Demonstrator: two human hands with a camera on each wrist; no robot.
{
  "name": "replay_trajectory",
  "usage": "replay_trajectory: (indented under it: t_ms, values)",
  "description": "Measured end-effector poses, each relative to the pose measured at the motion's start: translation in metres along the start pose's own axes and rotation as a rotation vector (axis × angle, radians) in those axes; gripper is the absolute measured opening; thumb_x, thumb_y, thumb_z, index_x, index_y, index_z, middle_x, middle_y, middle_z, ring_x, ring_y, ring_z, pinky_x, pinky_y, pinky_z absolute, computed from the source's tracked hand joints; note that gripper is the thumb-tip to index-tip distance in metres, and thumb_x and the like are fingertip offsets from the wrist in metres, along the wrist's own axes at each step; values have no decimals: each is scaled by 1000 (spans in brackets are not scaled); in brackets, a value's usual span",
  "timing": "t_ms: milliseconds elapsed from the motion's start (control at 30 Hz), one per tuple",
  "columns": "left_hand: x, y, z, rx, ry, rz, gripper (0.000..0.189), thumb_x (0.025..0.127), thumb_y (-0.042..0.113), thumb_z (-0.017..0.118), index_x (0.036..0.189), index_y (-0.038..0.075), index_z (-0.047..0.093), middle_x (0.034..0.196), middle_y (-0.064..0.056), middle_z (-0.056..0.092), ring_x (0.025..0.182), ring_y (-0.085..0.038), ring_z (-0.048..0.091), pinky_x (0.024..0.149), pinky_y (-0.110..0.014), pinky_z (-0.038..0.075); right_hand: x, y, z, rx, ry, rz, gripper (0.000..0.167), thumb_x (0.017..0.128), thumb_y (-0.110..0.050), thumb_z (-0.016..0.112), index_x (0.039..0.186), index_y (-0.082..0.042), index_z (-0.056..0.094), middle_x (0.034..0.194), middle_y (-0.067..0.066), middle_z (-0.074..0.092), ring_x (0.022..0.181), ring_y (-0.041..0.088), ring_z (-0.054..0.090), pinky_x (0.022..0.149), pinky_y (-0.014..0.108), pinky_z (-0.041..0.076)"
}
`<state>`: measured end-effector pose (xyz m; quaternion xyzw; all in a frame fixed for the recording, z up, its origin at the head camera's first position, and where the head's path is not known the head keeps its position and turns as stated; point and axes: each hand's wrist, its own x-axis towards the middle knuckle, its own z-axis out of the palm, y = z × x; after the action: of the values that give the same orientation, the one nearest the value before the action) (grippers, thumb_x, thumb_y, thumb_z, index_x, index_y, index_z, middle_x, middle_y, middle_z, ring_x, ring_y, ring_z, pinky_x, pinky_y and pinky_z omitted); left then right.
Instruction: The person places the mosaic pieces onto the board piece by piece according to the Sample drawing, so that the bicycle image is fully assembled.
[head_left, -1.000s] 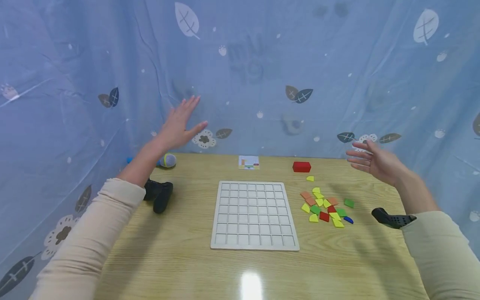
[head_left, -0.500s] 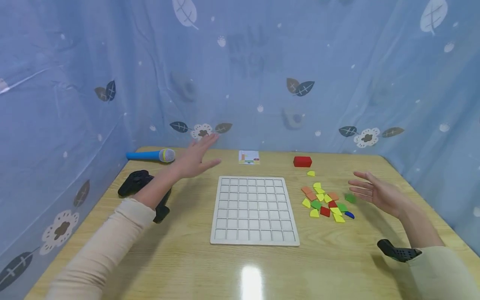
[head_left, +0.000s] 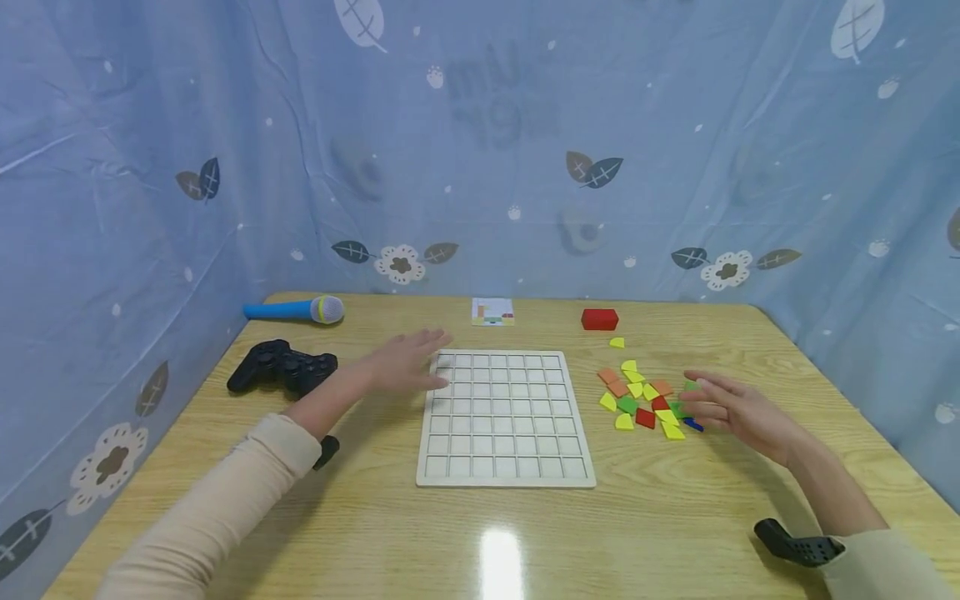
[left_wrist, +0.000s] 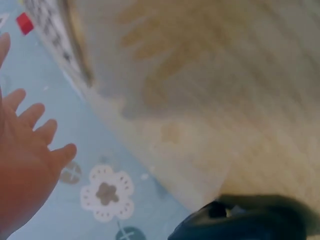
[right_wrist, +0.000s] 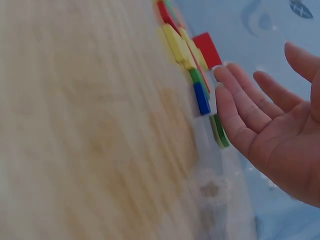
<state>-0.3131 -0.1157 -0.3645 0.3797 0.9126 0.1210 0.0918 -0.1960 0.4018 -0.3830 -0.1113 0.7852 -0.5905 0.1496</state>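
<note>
In the head view a white square grid board (head_left: 506, 421) lies flat in the middle of the table. My left hand (head_left: 397, 362) hovers at its upper left corner, fingers extended and holding nothing. To the board's right lies a loose spread of small flat pieces, among them a yellow piece (head_left: 625, 422), a red piece (head_left: 645, 418) and an orange piece (head_left: 617, 389). My right hand (head_left: 750, 417) is above the right side of these pieces, hiding part of the green ones, its fingers relaxed. The right wrist view shows a blue piece (right_wrist: 202, 99) near those bare fingertips.
A black game controller (head_left: 281, 367) and a blue toy microphone (head_left: 292, 309) lie at the left. Behind the board rests a small printed card (head_left: 492, 312). A red block (head_left: 599, 319) sits at the back right. A blue patterned curtain (head_left: 480, 150) surrounds the table.
Both hands have come down toward the table. The left hand has also moved right to the board, uncovering the microphone. The right hand has lowered to the coloured pieces.
</note>
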Motion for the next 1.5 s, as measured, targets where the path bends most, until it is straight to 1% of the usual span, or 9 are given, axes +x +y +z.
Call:
replay_trajectory:
  t_ms: [100, 200, 400, 500, 667, 800, 967, 1333, 1500]
  values:
    - [1, 2, 8, 22, -51, 4, 82, 94, 50, 54, 153, 7, 18, 156, -19, 13, 141, -39, 9, 108, -60, 10, -3, -2, 8, -15, -21, 0, 47, 107, -22, 32, 148, -2, 26, 128, 8, 54, 110, 13, 59, 88, 27, 49]
    - [0, 4, 13, 24, -106, 1, 85, 92, 52, 55, 153, 8, 17, 156, -18, 13, 142, -37, 9, 109, -60, 9, -6, -3, 15, -53, -33, 11, 51, 106, -21, 36, 149, 4, 22, 129, 14, 51, 109, 14, 60, 88, 29, 49]
    - [-4, 6, 17, -44, -213, -42, 87, 92, 55, 53, 155, 13, 11, 158, -14, 7, 143, -32, 4, 110, -58, 4, -10, -3, 24, -152, 9, 16, 55, 105, -21, 40, 146, 10, 21, 131, 28, 47, 106, 12, 61, 86, 28, 50]
    - [-5, 6, 18, -49, -211, -34, 89, 91, 57, 54, 155, 12, 11, 158, -14, 7, 143, -32, 3, 110, -57, 3, -10, -4, 27, -208, 26, 25, 56, 103, -21, 46, 147, 7, 25, 133, 31, 45, 106, 11, 60, 84, 30, 51]
    - [-7, 5, 19, -17, -206, -29, 91, 89, 60, 54, 155, 13, 13, 158, -14, 8, 144, -30, 4, 111, -55, 5, -8, -5, 31, -347, 16, 11, 57, 97, -22, 58, 145, -1, 36, 130, 25, 51, 108, 18, 58, 79, 31, 51]
    - [-9, 7, 20, -19, -202, -26, 92, 88, 61, 55, 154, 12, 15, 157, -15, 10, 143, -31, 6, 111, -56, 7, -5, -2, 33, -424, -32, -93, 53, 94, -15, 62, 140, 2, 41, 125, 25, 54, 104, 20, 60, 76, 30, 52]
    - [-9, 7, 19, -29, -199, -26, 92, 88, 59, 56, 154, 10, 15, 157, -16, 10, 143, -32, 6, 111, -56, 7, -2, 1, 36, -504, -38, -209, 52, 90, -10, 67, 134, 6, 46, 117, 22, 57, 91, 13, 60, 70, 27, 52]
    - [-10, 3, 22, 8, -196, -26, 95, 86, 66, 54, 155, 13, 13, 158, -10, 6, 143, -29, 3, 112, -53, 7, 3, 2, 40, -598, 7, -263, 50, 83, -7, 73, 127, 7, 52, 101, 10, 60, 84, 13, 58, 65, 25, 49]
    - [-9, 3, 24, 30, -192, -34, 101, 82, 70, 54, 155, 13, 11, 159, -8, 4, 144, -27, 1, 112, -52, 7, 4, 2, 41, -589, 16, -268, 50, 81, -3, 74, 125, 7, 53, 96, 8, 54, 76, 12, 54, 61, 24, 47]
